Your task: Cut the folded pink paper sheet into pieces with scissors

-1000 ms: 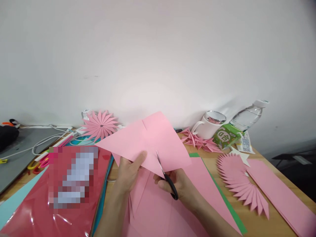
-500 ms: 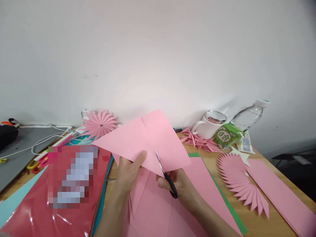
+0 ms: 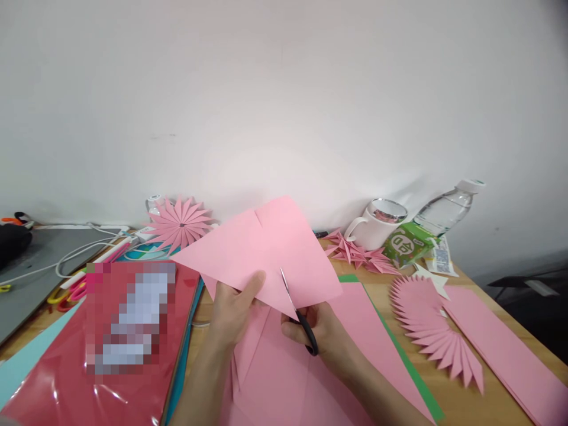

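My left hand pinches the lower edge of a pink sheet of paper, thumb on top and fingers underneath. The sheet is held up in front of me, with a crease near its top edge. In my right hand is a pair of scissors with black handles. One blade lies over the sheet, right of my left thumb; the other blade is hidden beneath the paper. Larger pink sheets lie on the table under both hands.
To the right are a pink pleated paper fan, a pink paper stack, a white mug, a green box and a tilted water bottle. On the left lie a red plastic-wrapped pack, a pink paper rosette and cables.
Both hands stay nearly in place. The sheet's left tip has shifted very slightly to the right, and the scissors have barely moved.
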A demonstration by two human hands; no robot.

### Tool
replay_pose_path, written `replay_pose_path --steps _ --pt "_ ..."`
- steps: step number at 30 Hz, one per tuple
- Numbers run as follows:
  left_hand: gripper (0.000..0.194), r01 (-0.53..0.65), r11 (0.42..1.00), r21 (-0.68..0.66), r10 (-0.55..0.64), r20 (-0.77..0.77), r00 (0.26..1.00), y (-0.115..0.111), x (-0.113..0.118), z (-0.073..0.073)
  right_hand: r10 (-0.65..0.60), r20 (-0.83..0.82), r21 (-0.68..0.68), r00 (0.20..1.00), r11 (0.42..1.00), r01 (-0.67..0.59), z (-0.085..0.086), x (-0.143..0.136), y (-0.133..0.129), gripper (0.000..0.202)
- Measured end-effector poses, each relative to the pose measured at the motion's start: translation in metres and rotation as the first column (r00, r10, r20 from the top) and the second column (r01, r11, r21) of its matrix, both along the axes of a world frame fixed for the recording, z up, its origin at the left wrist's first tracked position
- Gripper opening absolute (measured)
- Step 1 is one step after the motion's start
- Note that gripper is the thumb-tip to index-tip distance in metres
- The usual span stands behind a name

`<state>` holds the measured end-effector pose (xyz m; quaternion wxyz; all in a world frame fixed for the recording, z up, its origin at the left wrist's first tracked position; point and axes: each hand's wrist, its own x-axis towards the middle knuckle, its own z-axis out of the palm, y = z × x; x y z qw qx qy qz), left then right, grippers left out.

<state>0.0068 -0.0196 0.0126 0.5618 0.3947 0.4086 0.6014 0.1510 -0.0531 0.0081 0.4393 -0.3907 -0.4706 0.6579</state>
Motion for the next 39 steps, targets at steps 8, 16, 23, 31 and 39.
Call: replay_pose_path --steps 8,16,23,31,39 --pt "0.047 -0.063 0.997 0.042 0.066 -0.078 0.995 0.001 0.001 -0.006 -0.048 -0.010 -0.031 0.999 0.998 0.048 0.001 -0.002 0.001 0.025" --pt "0.033 -0.068 0.997 0.030 0.071 -0.078 0.994 0.001 0.002 -0.006 -0.084 -0.028 -0.052 0.996 0.995 0.082 0.003 -0.003 0.000 0.024" --pt "0.040 -0.093 0.993 0.069 0.101 -0.117 0.988 0.002 0.002 -0.007 -0.126 0.040 -0.067 0.991 0.989 0.129 -0.002 -0.004 0.000 0.031" --pt "0.039 -0.088 0.993 0.079 0.099 -0.154 0.983 0.001 0.002 -0.007 -0.140 0.094 -0.080 0.986 0.986 0.147 -0.008 -0.003 0.001 0.025" --pt "0.040 -0.080 0.995 0.061 0.088 -0.141 0.986 0.001 0.002 -0.005 -0.159 0.173 -0.096 0.972 0.979 0.178 -0.010 -0.001 0.000 0.027"
